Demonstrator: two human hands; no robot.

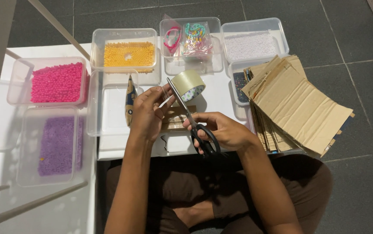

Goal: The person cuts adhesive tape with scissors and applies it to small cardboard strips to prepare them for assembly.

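Observation:
My right hand [225, 130] grips black-handled scissors [195, 121], their blades pointing up and left toward a roll of clear packing tape [188, 85]. My left hand [148, 110] pinches a strip of tape pulled off the roll, right beside the scissor blades. Under both hands lies a small piece of brown cardboard [174, 119] on the white table [221, 97].
Clear tubs hold pink beads [57, 82], purple beads [58, 146], orange beads [129, 54], white beads [250, 45] and colourful bracelets [194, 38]. A stack of cardboard sheets [297, 108] sits at right. A clear lid [110, 106] and a slim patterned object [130, 99] lie at left.

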